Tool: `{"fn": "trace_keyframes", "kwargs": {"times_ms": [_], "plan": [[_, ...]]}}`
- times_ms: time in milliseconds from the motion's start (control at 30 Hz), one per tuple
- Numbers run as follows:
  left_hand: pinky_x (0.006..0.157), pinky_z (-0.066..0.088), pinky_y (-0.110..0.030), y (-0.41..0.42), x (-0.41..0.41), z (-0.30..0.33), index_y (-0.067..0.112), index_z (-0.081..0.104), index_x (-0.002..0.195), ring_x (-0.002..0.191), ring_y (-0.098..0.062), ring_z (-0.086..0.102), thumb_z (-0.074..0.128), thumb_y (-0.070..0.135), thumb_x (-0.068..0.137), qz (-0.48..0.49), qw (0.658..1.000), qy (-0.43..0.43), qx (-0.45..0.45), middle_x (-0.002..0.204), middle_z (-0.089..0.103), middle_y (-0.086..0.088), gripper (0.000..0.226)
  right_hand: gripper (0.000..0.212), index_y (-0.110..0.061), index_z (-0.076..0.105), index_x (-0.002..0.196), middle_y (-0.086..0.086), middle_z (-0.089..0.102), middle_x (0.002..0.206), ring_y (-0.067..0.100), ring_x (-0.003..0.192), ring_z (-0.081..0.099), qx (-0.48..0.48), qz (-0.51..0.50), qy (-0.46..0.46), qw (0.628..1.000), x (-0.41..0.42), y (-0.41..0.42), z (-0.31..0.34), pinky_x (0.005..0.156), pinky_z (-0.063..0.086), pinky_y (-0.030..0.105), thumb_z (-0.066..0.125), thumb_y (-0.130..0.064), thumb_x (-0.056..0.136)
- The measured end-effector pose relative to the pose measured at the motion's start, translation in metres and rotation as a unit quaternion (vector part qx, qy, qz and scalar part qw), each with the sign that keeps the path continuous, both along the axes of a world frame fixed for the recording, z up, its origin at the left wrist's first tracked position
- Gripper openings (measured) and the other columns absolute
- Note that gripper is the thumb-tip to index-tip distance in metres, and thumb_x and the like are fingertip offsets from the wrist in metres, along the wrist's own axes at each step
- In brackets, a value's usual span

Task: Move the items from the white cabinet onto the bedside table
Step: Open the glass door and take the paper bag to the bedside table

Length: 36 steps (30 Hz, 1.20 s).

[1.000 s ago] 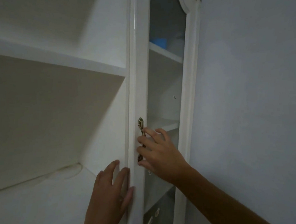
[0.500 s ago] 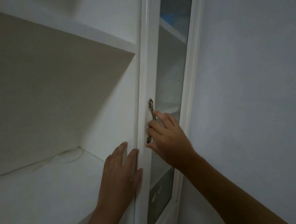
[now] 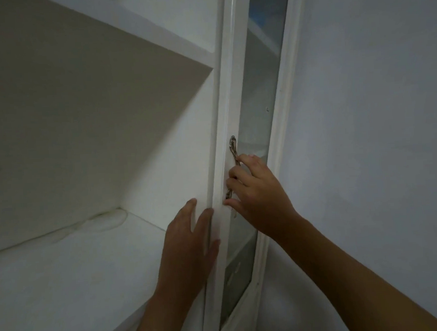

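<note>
Blue item (image 3: 259, 18) behind door glass (image 3: 258, 86) too blurred to identify.

right hand (image 3: 259, 201) curled on door handle (image 3: 233, 151) | left hand (image 3: 189, 244) flat against cabinet door (image 3: 233, 87) edge

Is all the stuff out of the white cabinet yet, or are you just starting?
Just starting. Nothing looks moved yet: neither hand holds an item, and the bedside table is out of view. Right now the right hand curls around the metal handle of the glass door, while the left hand lies flat beside the door's edge. Something blue shows behind the glass up high.
</note>
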<state>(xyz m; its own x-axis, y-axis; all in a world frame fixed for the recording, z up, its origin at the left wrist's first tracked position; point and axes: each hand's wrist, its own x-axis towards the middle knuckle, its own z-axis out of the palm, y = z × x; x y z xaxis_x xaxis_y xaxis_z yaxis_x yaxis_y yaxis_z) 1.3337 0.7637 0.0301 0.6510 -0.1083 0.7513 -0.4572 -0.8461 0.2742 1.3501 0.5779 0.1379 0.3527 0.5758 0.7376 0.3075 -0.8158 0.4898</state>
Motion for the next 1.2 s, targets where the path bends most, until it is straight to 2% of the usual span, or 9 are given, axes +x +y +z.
{"fn": "trace_keyframes", "kwargs": {"times_ms": [300,500,567,667,767,1000,1100,1200], "plan": [[0.108,0.041,-0.048,0.0,0.005,-0.003,0.019,0.05,0.141,0.137,-0.037,0.05,0.079,0.042,0.083,-0.001,1.0,-0.019,0.009,0.154,0.045,-0.019,0.069,0.042,-0.005,0.075,0.101,0.013,0.073,0.105,0.037,0.115,0.064,-0.003,0.022,-0.04,0.999,-0.002,0.002,0.003,0.112,0.042,0.049,0.085,-0.04,0.08],[0.104,0.048,-0.053,-0.002,0.005,-0.003,0.019,0.051,0.138,0.133,-0.039,0.053,0.079,0.04,0.083,0.018,0.999,-0.037,0.015,0.15,0.049,-0.02,0.066,0.038,-0.004,0.076,0.101,0.013,0.074,0.105,0.037,0.116,0.063,0.007,0.044,-0.051,0.998,0.002,-0.002,0.001,0.113,0.041,0.047,0.084,-0.036,0.082],[0.105,0.048,-0.054,-0.002,0.003,-0.003,0.02,0.05,0.14,0.135,-0.039,0.052,0.077,0.044,0.084,0.02,0.999,-0.028,0.019,0.152,0.047,-0.02,0.066,0.038,-0.004,0.076,0.099,0.013,0.074,0.104,0.038,0.115,0.064,0.006,0.053,-0.054,0.997,0.002,-0.003,0.002,0.112,0.041,0.047,0.085,-0.036,0.081],[0.11,0.04,-0.049,-0.002,0.001,-0.002,0.027,0.047,0.144,0.142,-0.036,0.043,0.076,0.054,0.082,0.018,1.0,-0.002,0.017,0.159,0.038,-0.015,0.074,0.03,-0.006,0.078,0.095,0.013,0.075,0.102,0.036,0.115,0.064,0.001,0.082,-0.07,0.994,-0.001,-0.014,0.001,0.109,0.045,0.048,0.087,-0.031,0.08],[0.114,0.032,-0.044,-0.003,0.0,0.0,0.034,0.044,0.147,0.147,-0.033,0.033,0.072,0.064,0.079,0.012,0.999,0.002,0.03,0.163,0.03,-0.013,0.079,0.026,-0.007,0.079,0.093,0.012,0.076,0.103,0.032,0.118,0.057,0.011,0.111,-0.073,0.991,-0.009,-0.027,0.0,0.107,0.05,0.049,0.09,-0.025,0.078],[0.119,0.027,-0.046,-0.013,-0.002,-0.006,0.031,0.053,0.145,0.152,-0.031,0.024,0.066,0.059,0.088,-0.035,0.996,-0.052,0.064,0.164,0.027,-0.012,0.064,0.041,-0.001,0.075,0.111,0.016,0.073,0.118,0.038,0.125,0.061,0.061,0.079,-0.003,0.995,-0.024,-0.041,-0.008,0.109,0.049,0.052,0.085,-0.03,0.084],[0.117,0.033,-0.052,-0.025,-0.003,-0.012,0.027,0.047,0.148,0.148,-0.033,0.033,0.053,0.057,0.097,-0.058,0.994,-0.077,0.057,0.16,0.035,-0.011,0.06,0.036,-0.002,0.075,0.11,0.017,0.071,0.123,0.037,0.125,0.062,0.097,0.094,-0.004,0.991,-0.034,-0.044,-0.012,0.108,0.05,0.049,0.083,-0.027,0.086],[0.111,0.041,-0.059,-0.032,-0.002,-0.015,0.028,0.044,0.147,0.144,-0.034,0.04,0.042,0.055,0.1,-0.074,0.993,-0.083,0.039,0.156,0.043,-0.011,0.055,0.043,-0.007,0.073,0.118,0.016,0.066,0.135,0.035,0.13,0.059,0.086,0.093,-0.004,0.992,-0.044,-0.044,-0.012,0.108,0.047,0.05,0.085,-0.031,0.084]]}}
